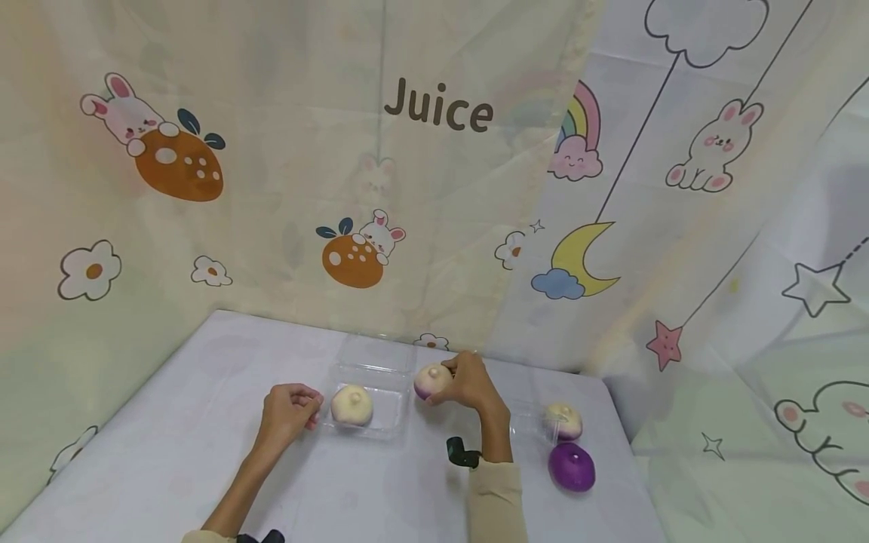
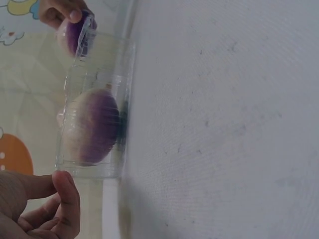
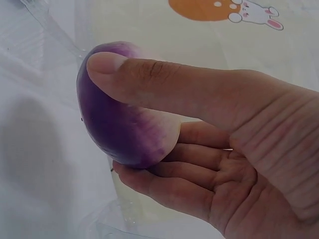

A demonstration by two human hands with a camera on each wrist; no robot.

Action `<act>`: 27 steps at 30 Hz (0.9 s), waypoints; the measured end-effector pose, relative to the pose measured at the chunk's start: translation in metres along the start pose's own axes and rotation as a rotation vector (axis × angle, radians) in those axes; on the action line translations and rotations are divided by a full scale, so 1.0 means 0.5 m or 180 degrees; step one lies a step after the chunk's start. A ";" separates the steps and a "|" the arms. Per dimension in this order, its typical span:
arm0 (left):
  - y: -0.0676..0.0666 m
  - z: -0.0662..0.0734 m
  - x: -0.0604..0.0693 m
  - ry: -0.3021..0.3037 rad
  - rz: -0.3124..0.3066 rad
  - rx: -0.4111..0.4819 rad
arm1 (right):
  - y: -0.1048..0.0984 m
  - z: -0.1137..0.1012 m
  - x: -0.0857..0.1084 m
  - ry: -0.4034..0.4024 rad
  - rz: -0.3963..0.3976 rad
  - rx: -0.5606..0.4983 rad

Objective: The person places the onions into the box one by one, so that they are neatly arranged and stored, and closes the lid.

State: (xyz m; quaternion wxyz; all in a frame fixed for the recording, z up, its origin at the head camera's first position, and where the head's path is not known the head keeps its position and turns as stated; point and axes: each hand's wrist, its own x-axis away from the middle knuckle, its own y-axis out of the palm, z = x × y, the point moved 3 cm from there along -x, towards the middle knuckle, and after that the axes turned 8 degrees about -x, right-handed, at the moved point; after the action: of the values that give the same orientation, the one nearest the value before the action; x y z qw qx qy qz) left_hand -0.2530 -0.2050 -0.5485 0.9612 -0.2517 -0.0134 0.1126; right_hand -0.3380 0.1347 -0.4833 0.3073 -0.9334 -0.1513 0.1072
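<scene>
My right hand (image 1: 468, 383) grips a purple-and-white turnip (image 3: 129, 117), thumb on one side and curled fingers on the other. It holds this turnip just above the right side of an open clear plastic box (image 1: 388, 411). Another purple-and-white turnip (image 1: 352, 406) sits in the left part of that box, nub upward. At the box's left edge is my left hand (image 1: 290, 413), its fingers curled. In the left wrist view, the left hand's (image 2: 50, 206) thumb and forefinger meet at the box's corner and appear to pinch its rim.
The box's clear lid (image 1: 376, 354) lies folded back toward the curtain. To the right, a second clear box (image 1: 529, 422) stands beside a purple-and-white turnip (image 1: 563, 420) and a deep purple onion-like vegetable (image 1: 572, 467). Printed curtains (image 1: 271, 188) rise behind the white table (image 1: 197, 407).
</scene>
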 end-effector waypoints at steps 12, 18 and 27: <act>-0.002 0.001 -0.001 -0.0001 0.0016 0.0033 | 0.003 -0.006 0.007 -0.0036 -0.0086 0.0058; -0.001 0.000 -0.002 0.0010 0.0013 0.0025 | 0.006 -0.008 0.010 -0.0044 -0.0117 0.0091; 0.001 0.000 0.001 -0.0018 0.0043 0.0004 | 0.012 -0.015 0.008 -0.0018 -0.0204 0.0120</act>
State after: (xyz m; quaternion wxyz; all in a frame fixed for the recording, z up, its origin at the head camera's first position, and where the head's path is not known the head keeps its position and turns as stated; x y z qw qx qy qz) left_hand -0.2524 -0.2046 -0.5488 0.9605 -0.2508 -0.0144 0.1198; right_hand -0.3306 0.1274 -0.4816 0.3277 -0.9218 -0.1799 0.1028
